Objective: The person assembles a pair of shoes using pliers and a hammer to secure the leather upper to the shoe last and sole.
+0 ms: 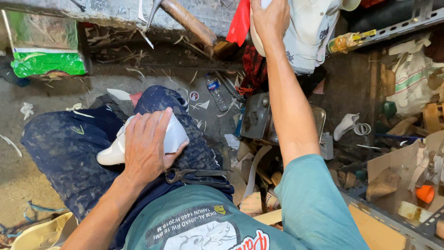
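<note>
My left hand [147, 146] presses down on a white shoe-shaped form [173, 136] that rests on my lap, over dark stained trousers. My right hand [269, 18] is stretched up and forward, gripping the edge of a white cap-like cloth item [307, 32] hanging at the top of the view. Dark pliers [185, 175] lie on my lap just below my left hand.
A wooden-handled hammer [187, 19] leans at the top. A plastic bottle [215, 92] lies on the floor. A dark metal box [256, 115] sits by my right arm. Scraps, cardboard and an orange cap [425, 193] crowd the right. A green bag [44, 62] lies far left.
</note>
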